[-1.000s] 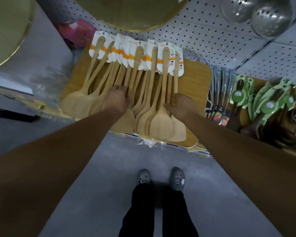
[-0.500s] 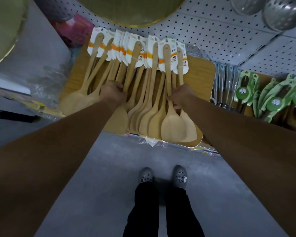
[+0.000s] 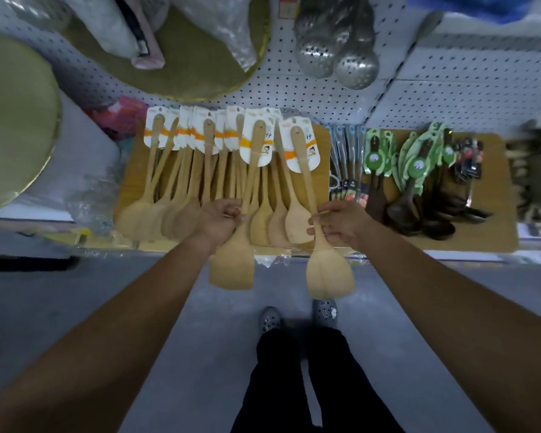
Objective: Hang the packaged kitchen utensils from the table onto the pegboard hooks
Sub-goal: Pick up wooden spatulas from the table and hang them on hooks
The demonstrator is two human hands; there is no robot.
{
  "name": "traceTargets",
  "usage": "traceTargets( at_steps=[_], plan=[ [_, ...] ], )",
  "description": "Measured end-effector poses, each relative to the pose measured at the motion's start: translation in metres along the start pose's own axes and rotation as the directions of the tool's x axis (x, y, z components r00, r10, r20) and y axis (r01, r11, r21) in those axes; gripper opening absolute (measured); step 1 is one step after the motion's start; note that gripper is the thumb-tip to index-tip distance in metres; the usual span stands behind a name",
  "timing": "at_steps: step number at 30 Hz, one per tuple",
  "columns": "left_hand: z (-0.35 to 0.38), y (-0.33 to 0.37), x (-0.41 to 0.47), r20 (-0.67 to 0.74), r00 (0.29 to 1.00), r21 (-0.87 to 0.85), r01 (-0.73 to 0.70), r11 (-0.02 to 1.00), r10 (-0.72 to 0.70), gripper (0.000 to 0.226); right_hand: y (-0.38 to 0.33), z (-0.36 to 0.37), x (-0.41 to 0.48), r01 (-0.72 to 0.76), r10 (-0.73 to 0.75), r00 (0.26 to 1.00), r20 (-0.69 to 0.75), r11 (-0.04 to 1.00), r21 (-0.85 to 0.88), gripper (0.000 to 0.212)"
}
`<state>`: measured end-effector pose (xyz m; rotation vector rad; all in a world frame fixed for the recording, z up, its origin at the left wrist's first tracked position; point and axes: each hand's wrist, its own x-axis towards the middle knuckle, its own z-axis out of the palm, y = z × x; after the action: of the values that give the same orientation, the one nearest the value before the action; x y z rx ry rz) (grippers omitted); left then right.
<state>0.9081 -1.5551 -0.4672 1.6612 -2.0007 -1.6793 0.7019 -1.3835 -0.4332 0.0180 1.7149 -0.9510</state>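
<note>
- At the left, the other packaged spatulas (image 3: pixel 169 195) lie in a row on the table (image 3: pixel 324 179), with their cards toward the wall.
- Our left hand (image 3: pixel 221 218) has its fingers curled around the handle of the first spatula (image 3: pixel 231 267). Its blade hangs over the table edge, toward us.
- Our right hand (image 3: pixel 342 225) pinches the handle of the second spatula (image 3: pixel 330 275) just above the blade, which is also past the edge.
- We judge that both grips are low. To hang well, we should move each hand nearer to the card, so the card end does not swing when we aim it.
- On the pegboard (image 3: pixel 469 85) we cannot make out a free hook, so we should find one first and then hang one spatula at a time.
</note>
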Motion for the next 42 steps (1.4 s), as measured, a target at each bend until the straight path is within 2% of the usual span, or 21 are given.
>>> traceTargets(
  at_steps=[4,9,15,24,30,36,42],
  plan=[
    [0.043,0.021,-0.047,0.126,0.992,-0.046,-0.023,0.999,0.029,0.029,0.033,-0.048,-0.047,0.042,-0.032,0.996,-0.083,0.990,0.131,0.029],
    [0.102,0.056,-0.084,0.252,0.963,-0.015,-0.093,0.996,0.094,0.028,0.070,-0.117,-0.106,0.133,-0.090,0.975,-0.202,0.969,0.209,0.022],
    [0.195,0.105,-0.136,0.381,0.893,-0.004,-0.258,0.966,0.240,0.030,0.125,-0.220,-0.169,0.258,-0.129,0.914,-0.384,0.916,0.308,0.021],
    [0.376,0.168,-0.235,0.534,0.781,-0.055,-0.350,0.935,0.324,0.030,0.237,-0.372,-0.263,0.396,-0.095,0.830,-0.550,0.794,0.461,0.020],
    [0.481,0.205,-0.292,0.613,0.711,-0.097,-0.366,0.925,0.346,0.032,0.288,-0.462,-0.315,0.515,-0.073,0.733,-0.677,0.710,0.481,0.021],
    [0.561,0.244,-0.316,0.704,0.613,-0.125,-0.390,0.912,0.359,0.032,0.308,-0.533,-0.340,0.589,-0.034,0.658,-0.752,0.646,0.486,0.024],
    [0.649,0.294,-0.320,0.760,0.531,-0.174,-0.390,0.904,0.375,0.033,0.313,-0.604,-0.347,0.605,0.010,0.613,-0.790,0.637,0.478,0.021]
  ],
)
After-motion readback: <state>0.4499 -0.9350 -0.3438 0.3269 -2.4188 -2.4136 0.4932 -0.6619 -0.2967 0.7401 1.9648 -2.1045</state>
